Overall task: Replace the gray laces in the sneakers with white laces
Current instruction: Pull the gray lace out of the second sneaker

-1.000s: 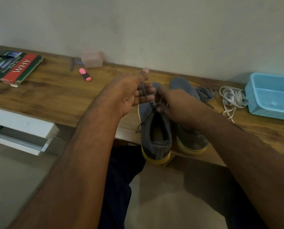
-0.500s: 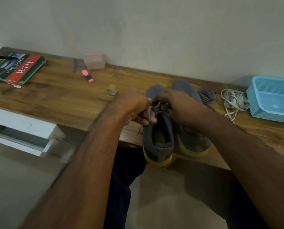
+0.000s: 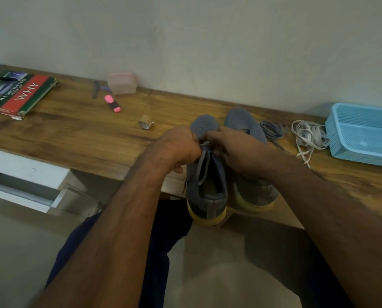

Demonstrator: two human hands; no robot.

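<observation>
Sneakers (image 3: 207,187) beside basket (image 3: 341,150) (contents unclear)

The book (image 3: 18,94) at the left end of the wooden desk (image 3: 78,132) carried the only readable print. White capitals on the red band of its cover spelled "WHY", and beside them, on the green band, smaller white letters read "ILLUSTRATED". A further, smaller line there was too blurred to read.

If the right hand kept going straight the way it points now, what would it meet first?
The right hand points left across the left sneaker's lace area, so it would probably meet the left hand first; they look almost touching, though depth is unclear.
</observation>
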